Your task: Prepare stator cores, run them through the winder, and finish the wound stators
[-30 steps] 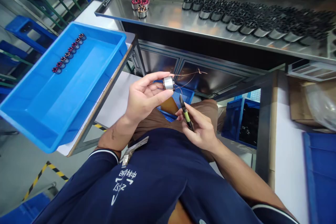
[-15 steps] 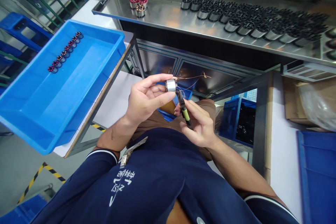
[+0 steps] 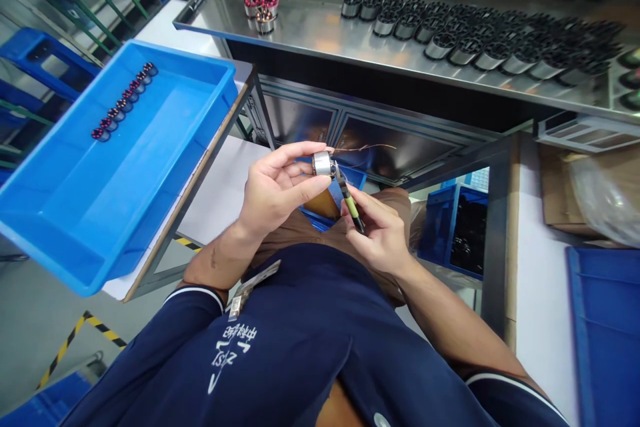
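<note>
Between the thumb and fingers of my left hand (image 3: 277, 183) is a silver motor stator (image 3: 321, 164), held on its side. Thin copper wires (image 3: 367, 147) trail from its right end. My right hand (image 3: 380, 230) is closed around a pair of cutting pliers (image 3: 351, 208) with black and yellow-green handles. The plier tips lie at the stator's right end, close to the wires; whether the jaws grip a wire is too small to tell.
A blue tray (image 3: 150, 193) on the left holds a row of wound stators (image 3: 123, 101). Across the metal bench (image 3: 305, 30) stand several black-topped stators (image 3: 465, 50) and three with red or copper windings (image 3: 265, 25). A blue bin (image 3: 435, 223) stands low on the right.
The pliers have shifted slightly up and left, their tips now nearer the stator's end. Fewer loose wire loops show, and the long wire hangs straighter. My left hand has barely moved.
</note>
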`<state>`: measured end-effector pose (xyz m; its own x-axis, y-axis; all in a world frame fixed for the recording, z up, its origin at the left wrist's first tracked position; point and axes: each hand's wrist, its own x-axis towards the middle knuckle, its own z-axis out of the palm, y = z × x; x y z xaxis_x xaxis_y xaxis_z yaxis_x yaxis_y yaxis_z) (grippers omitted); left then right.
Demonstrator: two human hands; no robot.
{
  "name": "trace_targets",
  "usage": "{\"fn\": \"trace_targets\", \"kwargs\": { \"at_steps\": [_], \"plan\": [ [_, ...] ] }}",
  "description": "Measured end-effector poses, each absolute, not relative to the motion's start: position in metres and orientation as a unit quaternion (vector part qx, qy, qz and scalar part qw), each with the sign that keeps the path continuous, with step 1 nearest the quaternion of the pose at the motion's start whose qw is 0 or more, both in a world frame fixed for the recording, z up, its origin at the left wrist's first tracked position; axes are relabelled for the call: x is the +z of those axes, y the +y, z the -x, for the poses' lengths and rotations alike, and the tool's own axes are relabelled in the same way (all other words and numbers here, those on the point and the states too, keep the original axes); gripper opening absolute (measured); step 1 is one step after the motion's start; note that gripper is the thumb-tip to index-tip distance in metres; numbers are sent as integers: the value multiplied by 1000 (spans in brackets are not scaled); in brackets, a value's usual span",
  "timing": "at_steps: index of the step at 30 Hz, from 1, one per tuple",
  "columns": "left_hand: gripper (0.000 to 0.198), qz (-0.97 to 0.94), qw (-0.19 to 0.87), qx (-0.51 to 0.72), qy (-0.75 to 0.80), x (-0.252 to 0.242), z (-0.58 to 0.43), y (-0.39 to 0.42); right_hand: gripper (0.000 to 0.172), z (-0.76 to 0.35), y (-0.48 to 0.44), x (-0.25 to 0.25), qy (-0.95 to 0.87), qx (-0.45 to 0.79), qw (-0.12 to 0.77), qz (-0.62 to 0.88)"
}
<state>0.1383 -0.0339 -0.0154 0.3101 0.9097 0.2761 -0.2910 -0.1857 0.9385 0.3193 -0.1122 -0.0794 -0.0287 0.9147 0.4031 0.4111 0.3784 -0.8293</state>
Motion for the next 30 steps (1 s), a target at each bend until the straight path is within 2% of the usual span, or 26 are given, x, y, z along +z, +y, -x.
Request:
{"fn": "trace_targets", "kwargs": {
  "at_steps": [8, 16, 30],
  "plan": [
    [19, -599, 520, 546, 269, -10, -140, -30, 76, -319, -115, -69, -708, 232, 498, 444],
    [16, -607, 517, 555, 237, -9, -139, -32, 83, -314, -106, -59, -724, 225, 513, 403],
    [13, -633, 486, 540, 266, -1, -139, -39, 73, -316, -109, -59, -729, 167, 500, 436]
  ]
}}
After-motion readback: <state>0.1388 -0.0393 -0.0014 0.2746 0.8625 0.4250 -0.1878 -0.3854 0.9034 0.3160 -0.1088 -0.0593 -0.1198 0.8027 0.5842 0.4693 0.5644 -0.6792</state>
